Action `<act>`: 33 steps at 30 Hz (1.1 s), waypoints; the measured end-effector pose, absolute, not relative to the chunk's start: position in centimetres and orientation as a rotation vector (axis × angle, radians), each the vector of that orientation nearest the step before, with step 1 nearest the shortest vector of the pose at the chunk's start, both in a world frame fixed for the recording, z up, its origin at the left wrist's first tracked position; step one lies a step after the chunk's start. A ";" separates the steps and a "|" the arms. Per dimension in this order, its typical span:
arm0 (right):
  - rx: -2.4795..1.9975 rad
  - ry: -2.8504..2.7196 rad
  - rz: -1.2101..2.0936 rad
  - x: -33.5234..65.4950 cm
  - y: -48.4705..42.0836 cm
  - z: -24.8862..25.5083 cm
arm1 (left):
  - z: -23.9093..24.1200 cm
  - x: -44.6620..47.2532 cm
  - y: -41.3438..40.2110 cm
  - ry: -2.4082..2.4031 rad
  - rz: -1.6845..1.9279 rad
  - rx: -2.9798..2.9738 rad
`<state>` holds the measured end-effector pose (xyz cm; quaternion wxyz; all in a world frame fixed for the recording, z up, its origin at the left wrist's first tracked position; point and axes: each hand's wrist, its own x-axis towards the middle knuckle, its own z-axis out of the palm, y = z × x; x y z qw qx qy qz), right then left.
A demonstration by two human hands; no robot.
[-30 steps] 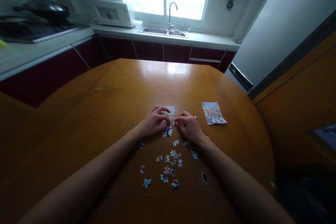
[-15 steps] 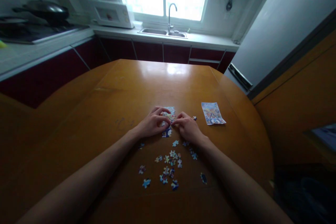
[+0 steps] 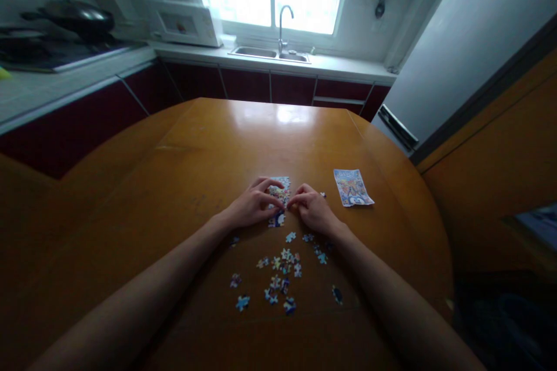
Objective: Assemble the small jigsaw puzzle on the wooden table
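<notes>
A partly joined jigsaw puzzle (image 3: 281,191) lies on the wooden table, with a dark blue and white section at its near end. My left hand (image 3: 255,203) rests over its left side, thumb and fingers apart, fingertips touching the joined pieces. At the right edge of the puzzle is my right hand (image 3: 311,207), its thumb and forefinger pinched together; whatever is between them is too small to make out. A loose puzzle piece (image 3: 323,195) sits just beyond that hand. Nearer me lie several loose pieces (image 3: 286,266), and a light blue piece (image 3: 290,237) lies just below the puzzle.
A creased picture sheet (image 3: 353,188) lies right of my hands on the table (image 3: 243,139). More single pieces are scattered about, including a blue one (image 3: 242,302) and a dark one (image 3: 337,295). Beyond are a sink (image 3: 255,52), a microwave (image 3: 185,24) and a fridge (image 3: 452,58).
My right hand's fingertips have shifted slightly right, away from the puzzle's edge. My left hand stays over the puzzle, its thumb slightly moved.
</notes>
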<state>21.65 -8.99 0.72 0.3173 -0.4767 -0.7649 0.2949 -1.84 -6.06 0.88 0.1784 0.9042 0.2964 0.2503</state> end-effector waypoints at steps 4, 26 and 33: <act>-1.332 -2.079 0.728 21.3 -9.3 1.1 | 1.1 -1.8 -6.1 0.835 0.696 2.559; -1.373 -1.391 1.076 22.3 -7.2 0.3 | 1.1 -1.8 -6.0 0.842 0.711 2.548; -1.068 -0.815 1.618 24.4 -6.1 0.8 | 0.5 -1.9 -5.6 0.894 0.847 2.457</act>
